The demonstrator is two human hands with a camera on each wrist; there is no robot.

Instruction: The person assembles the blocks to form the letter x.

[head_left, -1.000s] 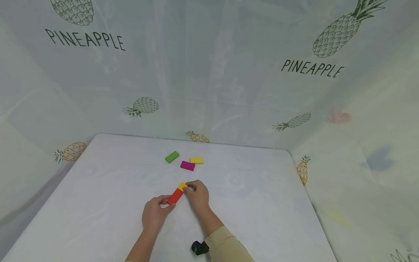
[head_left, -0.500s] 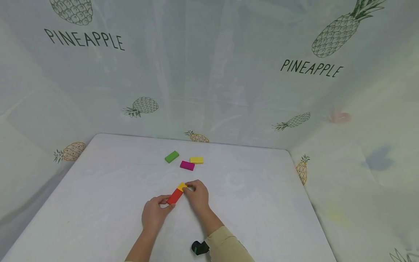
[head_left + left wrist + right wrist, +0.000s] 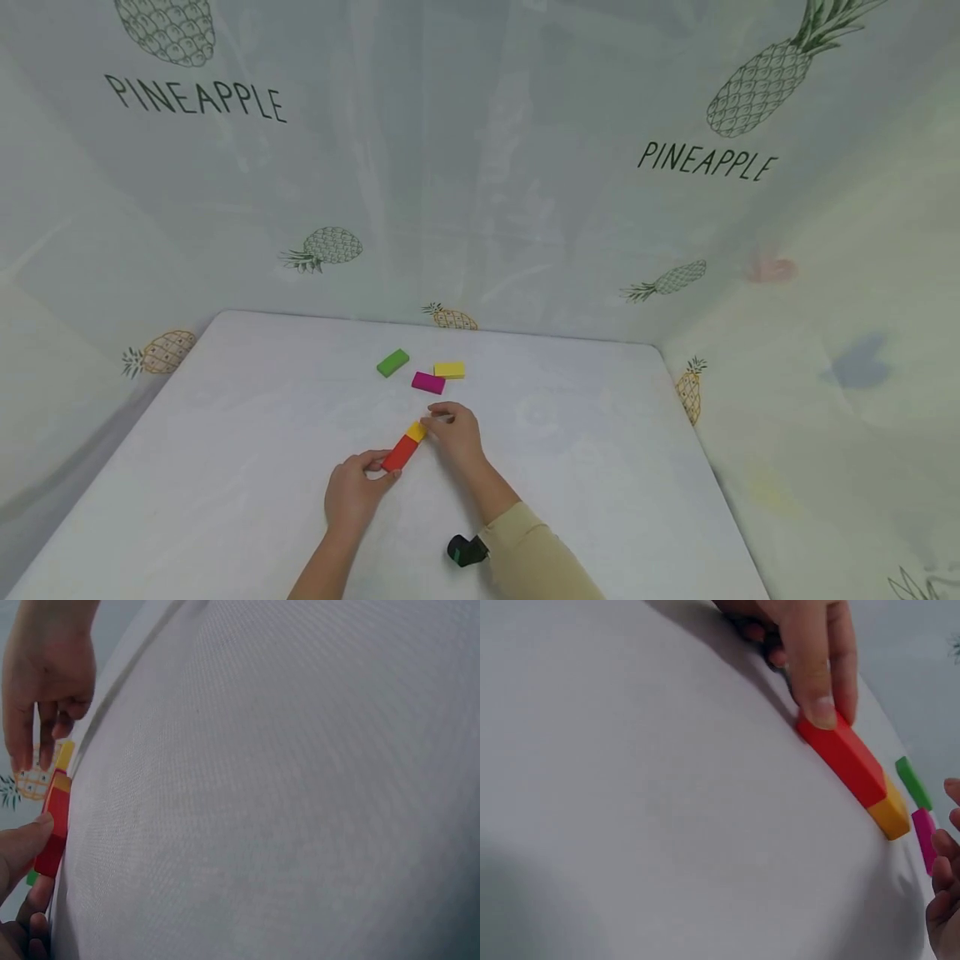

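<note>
The right hand has let go of the orange block, thumb and fingers now apart just beside it, so the left hand, pinching the near end of the red block, seems alone in steadying the 2, end to end; farther off on the white surface lie a green block, magenta block and yellow block, before pineapple-print cloth

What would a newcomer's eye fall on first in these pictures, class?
Probably the red block on the white table, in the grip of the left hand, with an orange-yellow block at its far end. Beyond it lie a green block, a magenta block and a yellow block. Pineapple drawings stand out on the backdrop.
</note>
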